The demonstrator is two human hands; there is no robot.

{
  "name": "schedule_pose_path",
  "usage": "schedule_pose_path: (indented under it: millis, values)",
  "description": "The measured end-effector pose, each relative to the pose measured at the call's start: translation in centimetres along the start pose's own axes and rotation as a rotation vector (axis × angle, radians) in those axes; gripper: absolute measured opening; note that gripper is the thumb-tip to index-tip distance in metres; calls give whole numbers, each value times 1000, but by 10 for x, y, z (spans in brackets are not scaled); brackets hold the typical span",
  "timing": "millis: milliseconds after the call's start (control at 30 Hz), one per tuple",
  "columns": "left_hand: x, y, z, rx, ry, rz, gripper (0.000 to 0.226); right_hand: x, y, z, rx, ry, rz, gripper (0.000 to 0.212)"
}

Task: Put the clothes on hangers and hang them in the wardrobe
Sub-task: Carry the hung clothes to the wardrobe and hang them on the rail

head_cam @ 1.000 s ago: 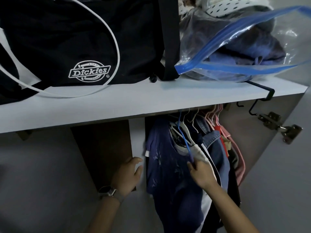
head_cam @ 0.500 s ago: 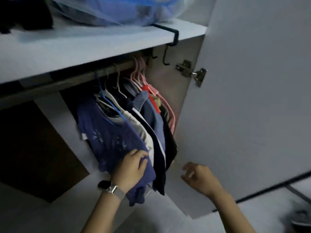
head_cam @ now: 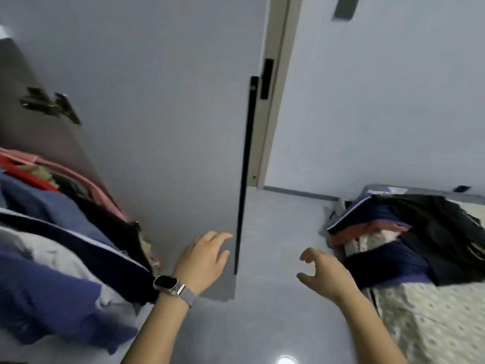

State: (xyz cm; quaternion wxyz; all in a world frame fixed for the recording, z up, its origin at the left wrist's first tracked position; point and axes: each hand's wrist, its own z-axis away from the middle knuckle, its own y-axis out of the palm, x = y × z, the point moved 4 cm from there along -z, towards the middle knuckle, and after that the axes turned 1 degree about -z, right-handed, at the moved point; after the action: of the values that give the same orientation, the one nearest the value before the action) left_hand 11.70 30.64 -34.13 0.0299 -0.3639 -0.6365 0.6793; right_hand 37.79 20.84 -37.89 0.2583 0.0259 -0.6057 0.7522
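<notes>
1. Turning away from the rail, I now look past the open wardrobe door [head_cam: 162, 122] toward the bed [head_cam: 433, 319]; half a second ago the view held the shelf and the hanging row.
2. My left hand [head_cam: 203, 261], which was pressed on the blue shirt half a second ago, has let go and hangs in front of the door's lower edge, its fingers [head_cam: 219, 239] loosely spread and holding nothing.
3. My right hand [head_cam: 324, 274] has left the door and now hovers over the floor [head_cam: 275, 232], fingers apart and half curled around nothing.
4. I count two hands, both bare of any garment, and one watch [head_cam: 168, 282] on the left wrist.
5. The hanging clothes [head_cam: 60, 232] have slid to the left edge of the view: blue, navy, grey-white, black, red and pink pieces bunched together, too blurred to count exactly.
6. One pile of clothes [head_cam: 409, 240] lies on the bed at right, still off hangers, with dark, navy and orange-red layers that I cannot separate into a number.
7. One black handle strip [head_cam: 245, 174] runs down the door's edge, and one hinge [head_cam: 49, 105] shows at upper left.
</notes>
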Motion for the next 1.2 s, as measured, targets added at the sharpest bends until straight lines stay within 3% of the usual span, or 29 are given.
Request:
schedule_pose_path:
  millis: [200, 467, 800, 1200]
  values:
    - [-140, 79, -43, 147, 225, -54, 44, -153, -36, 83, -99, 231, -73, 59]
    - [-322, 173, -64, 328, 546, -61, 46, -297, -57, 216, -254, 636, -217, 54]
    - [-489, 266, -51, 556, 999, -87, 47, -369, -49, 346, -422, 1042, -388, 58]
    - [-650, 342, -26, 688, 1359, -92, 46, -430, -58, 426, -602, 1354, -463, 56]
